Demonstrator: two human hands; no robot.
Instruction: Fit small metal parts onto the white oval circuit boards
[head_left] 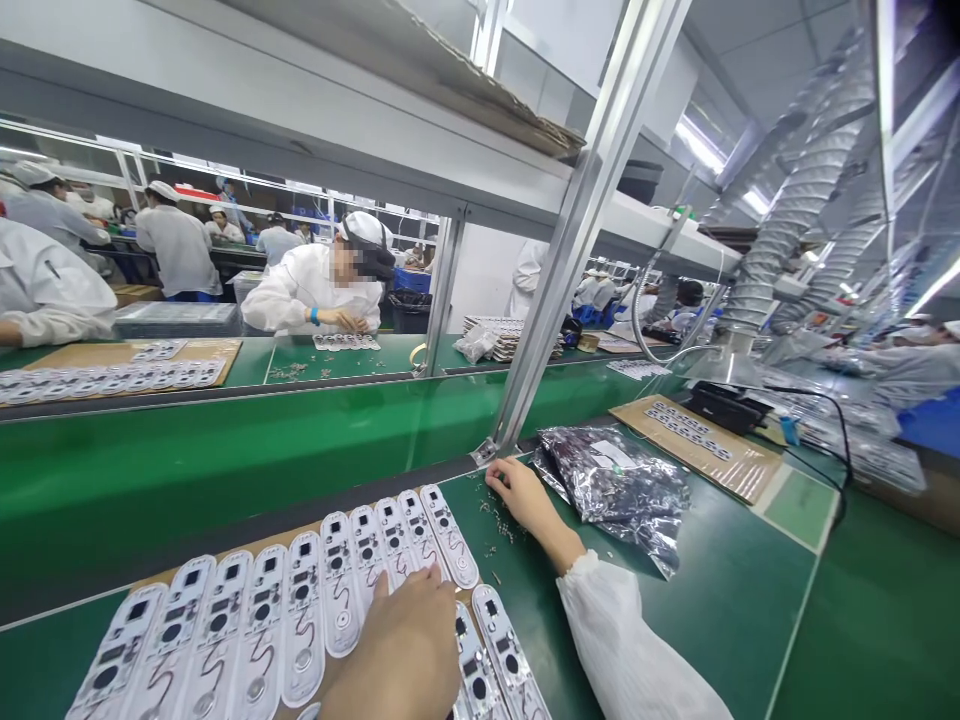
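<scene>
Touching white circuit strips (304, 620) — left hand (397, 640), grip unclear
Right hand (525, 500) curled by loose parts (499, 530) on green mat (720, 620) — two strips (506, 655) lie apart, lower right

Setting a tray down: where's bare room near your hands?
Bare green mat lies between the right sleeve and the mat's right edge, below the foil bag. Crowded: the white boards under the left hand, and scattered small parts by the right hand.
</scene>
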